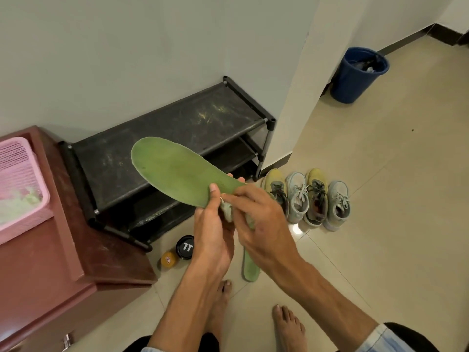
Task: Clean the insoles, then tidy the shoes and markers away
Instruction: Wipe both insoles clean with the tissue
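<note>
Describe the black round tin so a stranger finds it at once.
Find the black shoe rack against the wall. On the floor by its near corner stands the black round tin. Its lid reads TT, unlike the orange jar beside it.

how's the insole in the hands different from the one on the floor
The held insole is raised, gripped by the left hand; the floor insole lies flat on the tiles. The right hand holds a cloth to the held insole; no hand is on the floor insole. The held insole shows almost whole; the floor insole is partly hidden behind the hands. Both are green.
</note>
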